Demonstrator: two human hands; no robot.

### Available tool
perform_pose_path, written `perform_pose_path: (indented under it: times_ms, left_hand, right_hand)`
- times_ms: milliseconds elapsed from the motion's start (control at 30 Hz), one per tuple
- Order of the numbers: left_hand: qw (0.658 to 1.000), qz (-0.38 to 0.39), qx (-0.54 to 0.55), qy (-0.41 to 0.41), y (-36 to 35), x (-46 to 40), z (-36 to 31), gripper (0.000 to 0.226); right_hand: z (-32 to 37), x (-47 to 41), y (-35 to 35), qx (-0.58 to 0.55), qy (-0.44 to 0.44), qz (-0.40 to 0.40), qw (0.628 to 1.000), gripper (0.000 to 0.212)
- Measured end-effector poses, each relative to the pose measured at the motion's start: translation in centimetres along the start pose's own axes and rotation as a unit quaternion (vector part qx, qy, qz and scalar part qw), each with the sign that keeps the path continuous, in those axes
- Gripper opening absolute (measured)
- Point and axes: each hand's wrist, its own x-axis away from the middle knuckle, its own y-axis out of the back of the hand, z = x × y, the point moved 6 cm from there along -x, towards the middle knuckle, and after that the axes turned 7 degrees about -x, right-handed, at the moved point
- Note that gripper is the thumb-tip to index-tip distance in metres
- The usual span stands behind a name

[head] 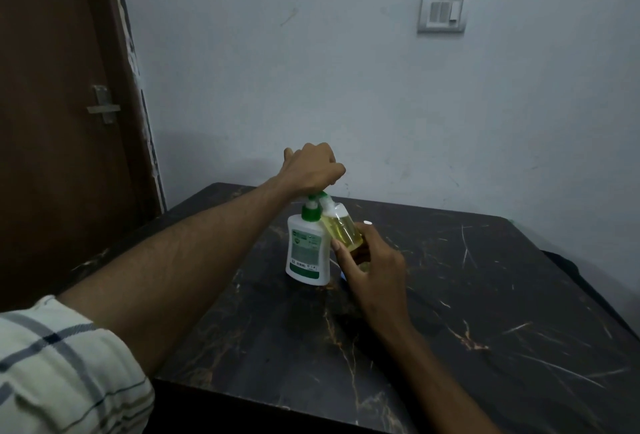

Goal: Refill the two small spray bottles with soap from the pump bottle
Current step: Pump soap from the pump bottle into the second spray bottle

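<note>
The pump bottle [307,250] is white with a green collar and a green band along its base; its label carries a green panel and small print that is too blurred to read, and no brand name can be made out. It stands upright on the dark marble-patterned counter [450,312], near the middle and toward the far edge.

The left hand [313,170] sits on top of the pump head with its fingers curled down over it, a clenched grip around the green top of the pump. The right hand [372,267] grasps a small spray bottle [343,229], clear and holding yellowish liquid, with thumb and fingers wrapped round its lower part. This small bottle is tilted, its neck leaning up against the pump's nozzle, just beside and touching the shoulder of the pump bottle. Whether its cap is on cannot be told. A small white round piece [367,222] lies on the counter just behind the right hand, and a bit of blue [343,276] shows under that hand.

A striped, rolled sleeve [62,371] covers the left upper arm. Behind the counter is a pale bluish wall with a switch plate [441,11], and to the left a brown door [62,104] with a metal latch [103,106].
</note>
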Motion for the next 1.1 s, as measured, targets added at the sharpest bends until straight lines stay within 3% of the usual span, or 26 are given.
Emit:
perform_pose_path:
  times_ms: [267, 1100]
  left_hand:
    - [1.000, 0.028, -0.011, -0.003, -0.02, 0.20, -0.27, 0.023]
    - [1.000, 0.002, 0.003, 0.006, -0.04, -0.09, -0.06, 0.029]
  right_hand:
    - [0.01, -0.21, 0.02, 0.005, -0.005, -0.001, 1.000, 0.027]
    - [-0.21, -0.19, -0.01, 0.010, 0.002, -0.001, 1.000, 0.028]
